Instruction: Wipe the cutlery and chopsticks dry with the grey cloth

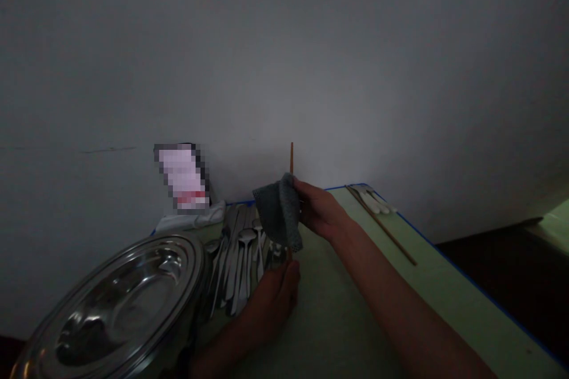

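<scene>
A thin brown chopstick (291, 157) stands upright in front of me, its top end above a grey-green cloth (278, 210). My right hand (319, 208) pinches the cloth around the chopstick's upper part. Below the cloth, my left hand (276, 293) is closed on the chopstick's lower end. Left of my hands, several metal spoons and knives (235, 260) lie in a pile on the pale green table (338, 314). Another brown chopstick or pair (386, 231) lies slanted on the right, beside several white-handled utensils (376, 200).
A large shiny metal bowl (195, 254) with a wide rim is at the lower left. Behind it, a phone with a blurred screen (183, 174) leans near the wall above a folded white item (189, 221). The grey wall (284, 59) rises behind the table.
</scene>
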The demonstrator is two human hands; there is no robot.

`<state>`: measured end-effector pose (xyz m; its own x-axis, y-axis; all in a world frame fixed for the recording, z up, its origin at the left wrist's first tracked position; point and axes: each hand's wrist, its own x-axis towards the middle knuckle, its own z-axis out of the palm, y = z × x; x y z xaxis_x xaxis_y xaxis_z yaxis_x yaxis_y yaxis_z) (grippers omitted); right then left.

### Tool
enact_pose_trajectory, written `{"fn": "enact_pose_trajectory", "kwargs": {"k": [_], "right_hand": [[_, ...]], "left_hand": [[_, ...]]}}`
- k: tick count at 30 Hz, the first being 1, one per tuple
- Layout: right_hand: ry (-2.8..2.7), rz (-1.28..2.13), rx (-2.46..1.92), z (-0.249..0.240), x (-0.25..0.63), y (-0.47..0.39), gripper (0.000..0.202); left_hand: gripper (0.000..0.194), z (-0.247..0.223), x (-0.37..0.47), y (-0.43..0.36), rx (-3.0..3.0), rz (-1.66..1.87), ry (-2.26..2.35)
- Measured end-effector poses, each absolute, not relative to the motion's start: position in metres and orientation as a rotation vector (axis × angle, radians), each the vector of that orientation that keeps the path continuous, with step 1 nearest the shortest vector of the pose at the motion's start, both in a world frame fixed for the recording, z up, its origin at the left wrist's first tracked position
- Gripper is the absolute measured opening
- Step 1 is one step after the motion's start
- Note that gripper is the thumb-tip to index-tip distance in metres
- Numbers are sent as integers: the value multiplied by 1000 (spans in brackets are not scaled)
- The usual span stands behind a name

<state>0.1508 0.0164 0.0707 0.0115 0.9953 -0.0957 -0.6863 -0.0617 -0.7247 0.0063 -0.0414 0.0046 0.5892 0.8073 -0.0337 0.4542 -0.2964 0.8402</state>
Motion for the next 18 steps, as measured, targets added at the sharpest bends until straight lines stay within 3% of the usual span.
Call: {"fn": "enact_pose_trajectory", "kwargs": {"k": [7, 10, 18], "right_hand": [[-465, 1216, -653, 82, 178, 22, 19], [-462, 1242, -628, 91, 188, 19, 32], [-507, 1450, -668, 97, 161, 7, 40]], "left_hand": [[38, 10, 6, -43, 2102, 363, 989], [40, 11, 4, -44, 2110, 360, 983], [45, 12, 4, -44, 1878, 444, 952]]}}
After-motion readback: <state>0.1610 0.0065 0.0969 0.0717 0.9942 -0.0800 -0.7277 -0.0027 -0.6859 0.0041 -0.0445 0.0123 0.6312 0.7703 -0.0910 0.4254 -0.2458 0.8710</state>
